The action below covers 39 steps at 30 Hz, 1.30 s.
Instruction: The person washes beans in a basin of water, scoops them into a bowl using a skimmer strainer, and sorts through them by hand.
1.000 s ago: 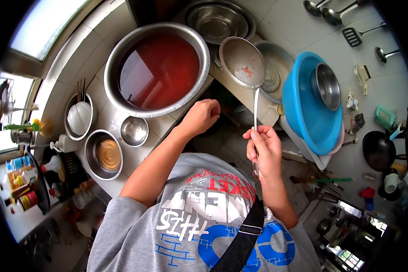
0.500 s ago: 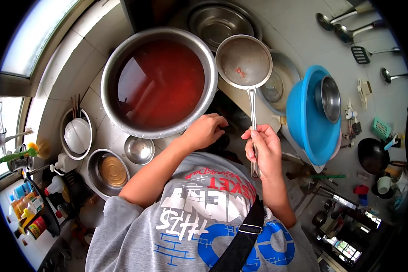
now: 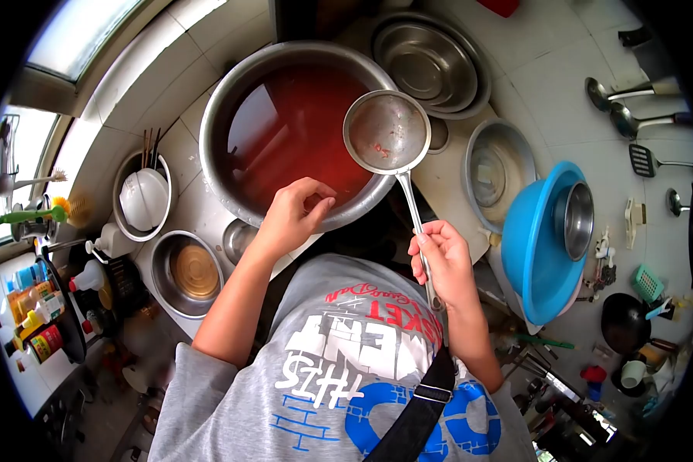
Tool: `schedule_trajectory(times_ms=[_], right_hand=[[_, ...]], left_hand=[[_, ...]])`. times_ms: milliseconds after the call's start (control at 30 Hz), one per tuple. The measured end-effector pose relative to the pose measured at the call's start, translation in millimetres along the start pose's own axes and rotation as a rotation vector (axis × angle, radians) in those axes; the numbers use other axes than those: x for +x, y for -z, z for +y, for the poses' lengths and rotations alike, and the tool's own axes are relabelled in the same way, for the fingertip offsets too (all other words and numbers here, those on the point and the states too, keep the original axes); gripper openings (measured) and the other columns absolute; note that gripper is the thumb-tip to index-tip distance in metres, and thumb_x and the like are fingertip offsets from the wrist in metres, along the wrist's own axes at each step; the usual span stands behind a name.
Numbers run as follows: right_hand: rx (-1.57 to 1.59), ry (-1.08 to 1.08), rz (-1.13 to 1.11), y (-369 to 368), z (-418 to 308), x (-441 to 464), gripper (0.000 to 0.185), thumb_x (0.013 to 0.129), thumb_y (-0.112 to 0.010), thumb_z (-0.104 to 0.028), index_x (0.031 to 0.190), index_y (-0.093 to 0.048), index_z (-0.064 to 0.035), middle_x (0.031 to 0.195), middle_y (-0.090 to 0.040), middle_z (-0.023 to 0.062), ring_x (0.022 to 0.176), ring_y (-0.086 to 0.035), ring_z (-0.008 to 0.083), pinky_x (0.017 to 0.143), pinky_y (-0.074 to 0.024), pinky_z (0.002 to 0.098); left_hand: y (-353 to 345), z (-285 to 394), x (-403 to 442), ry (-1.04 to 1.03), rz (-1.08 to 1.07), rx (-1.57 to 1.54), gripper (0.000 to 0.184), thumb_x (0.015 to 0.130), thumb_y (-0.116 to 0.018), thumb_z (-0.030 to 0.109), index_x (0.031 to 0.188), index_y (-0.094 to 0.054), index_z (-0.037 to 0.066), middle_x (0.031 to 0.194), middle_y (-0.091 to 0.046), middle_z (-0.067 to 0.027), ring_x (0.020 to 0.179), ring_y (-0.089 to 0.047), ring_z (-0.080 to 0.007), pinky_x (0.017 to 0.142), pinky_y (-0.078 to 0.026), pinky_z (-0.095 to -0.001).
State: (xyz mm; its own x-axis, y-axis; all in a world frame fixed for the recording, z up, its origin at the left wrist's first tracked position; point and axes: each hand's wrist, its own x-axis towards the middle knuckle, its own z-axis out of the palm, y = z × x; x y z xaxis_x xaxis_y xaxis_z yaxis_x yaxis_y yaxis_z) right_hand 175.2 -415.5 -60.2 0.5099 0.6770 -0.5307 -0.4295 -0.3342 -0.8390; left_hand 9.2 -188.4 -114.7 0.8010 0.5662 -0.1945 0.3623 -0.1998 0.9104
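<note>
A large metal basin holds red liquid. Over its right rim is a round fine-mesh strainer with small reddish bits in it. My right hand grips the strainer's long metal handle. My left hand hovers at the basin's near rim, its fingers curled together; whether anything small is between them is hidden. Just left of that wrist, a small metal bowl is partly covered by my forearm.
A metal bowl with a tan disc and a bowl with a white dish stand at left. Stacked metal basins are behind the strainer. At right are a wide metal pan and a blue basin. Utensils hang on the wall.
The strainer has swung left, from beside the large basin to over its right rim. My left hand has moved left and up to the near rim. The view has shifted.
</note>
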Motion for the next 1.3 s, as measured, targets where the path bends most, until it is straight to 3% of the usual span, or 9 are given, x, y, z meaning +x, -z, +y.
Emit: schedule_trajectory(times_ms=[100,200,333,567,667,867,1000,1100,1300], right_hand=[[-0.044,-0.027,-0.024,2,-3,4,0.01,0.105,-0.056,-0.009,0.107,-0.054,0.0003,0.084,-0.064,0.0084,0.055,-0.057,0.0087,0.045,-0.0438,0.0219],[-0.117,-0.037,-0.037,2,-7,5,0.009,0.105,-0.056,-0.008,0.107,-0.053,0.0006,0.084,-0.063,0.008,0.055,-0.056,0.0076,0.045,-0.0424,0.0214],[-0.206,-0.026,-0.067,5,-10,1,0.009,0.104,-0.055,-0.006,0.108,-0.053,0.0014,0.084,-0.063,0.0073,0.055,-0.055,0.0063,0.045,-0.0412,0.021],[-0.244,0.074,-0.046,6,-7,-13,0.008,0.102,-0.056,-0.002,0.109,-0.054,0.0025,0.083,-0.065,0.0064,0.057,-0.056,0.0056,0.048,-0.0426,0.0212],[-0.245,0.107,-0.029,7,-7,-18,0.006,0.101,-0.057,0.001,0.106,-0.055,0.0033,0.08,-0.066,0.0067,0.057,-0.056,0.0065,0.05,-0.0448,0.0228],[-0.29,0.146,0.025,16,-3,-22,0.006,0.1,-0.057,0.002,0.105,-0.055,0.0044,0.079,-0.066,0.0075,0.056,-0.057,0.0073,0.051,-0.0462,0.0237],[-0.267,0.151,0.131,30,-1,-24,0.007,0.1,-0.057,0.002,0.106,-0.055,0.0036,0.081,-0.067,0.0077,0.056,-0.057,0.0071,0.049,-0.0448,0.0232],[-0.234,0.15,0.174,39,-1,-26,0.008,0.102,-0.058,-0.002,0.108,-0.054,0.0026,0.084,-0.067,0.0083,0.055,-0.057,0.007,0.046,-0.0423,0.0222],[-0.221,0.198,0.192,49,-2,-27,0.01,0.104,-0.056,-0.004,0.111,-0.053,0.002,0.087,-0.065,0.01,0.055,-0.055,0.0066,0.044,-0.041,0.0206]], left_hand=[[-1,2,-2,0.04,0.039,-0.024,0.013,0.092,-0.072,0.006,0.103,-0.071,-0.002,0.092,-0.069,-0.0102,0.075,-0.062,-0.0138,0.067,-0.051,-0.0292],[-5,8,3,-0.059,0.139,0.022,0.013,0.09,-0.072,0.003,0.102,-0.07,-0.001,0.093,-0.068,-0.0116,0.077,-0.065,-0.0208,0.069,-0.052,-0.0317],[-21,21,28,-0.446,0.401,0.289,0.017,0.082,-0.074,0.002,0.099,-0.069,0.002,0.099,-0.065,-0.0133,0.09,-0.064,-0.0346,0.074,-0.052,-0.0411],[-51,53,55,-0.279,0.352,0.602,0.016,0.085,-0.074,0.013,0.095,-0.065,0.003,0.091,-0.061,-0.0136,0.086,-0.062,-0.0341,0.078,-0.051,-0.0449],[-64,52,61,-0.288,0.382,0.568,0.017,0.087,-0.072,0.015,0.09,-0.063,0.002,0.088,-0.06,-0.0143,0.085,-0.061,-0.0343,0.077,-0.05,-0.0456],[-74,52,61,-0.396,0.339,0.418,0.012,0.086,-0.072,0.005,0.092,-0.063,0.001,0.088,-0.061,-0.0148,0.082,-0.062,-0.0358,0.074,-0.052,-0.0454],[-75,61,45,-0.389,0.238,0.145,0.015,0.082,-0.074,-0.003,0.094,-0.066,0.001,0.089,-0.063,-0.0158,0.081,-0.064,-0.0371,0.071,-0.054,-0.0421],[-79,66,32,-0.509,0.124,0.148,0.013,0.081,-0.073,-0.004,0.091,-0.066,0.001,0.087,-0.063,-0.0157,0.082,-0.065,-0.0361,0.07,-0.054,-0.0424],[-111,48,16,-0.468,-0.179,0.379,0.008,0.083,-0.071,0.005,0.089,-0.068,0.002,0.087,-0.066,-0.0133,0.084,-0.066,-0.034,0.074,-0.055,-0.0431]])
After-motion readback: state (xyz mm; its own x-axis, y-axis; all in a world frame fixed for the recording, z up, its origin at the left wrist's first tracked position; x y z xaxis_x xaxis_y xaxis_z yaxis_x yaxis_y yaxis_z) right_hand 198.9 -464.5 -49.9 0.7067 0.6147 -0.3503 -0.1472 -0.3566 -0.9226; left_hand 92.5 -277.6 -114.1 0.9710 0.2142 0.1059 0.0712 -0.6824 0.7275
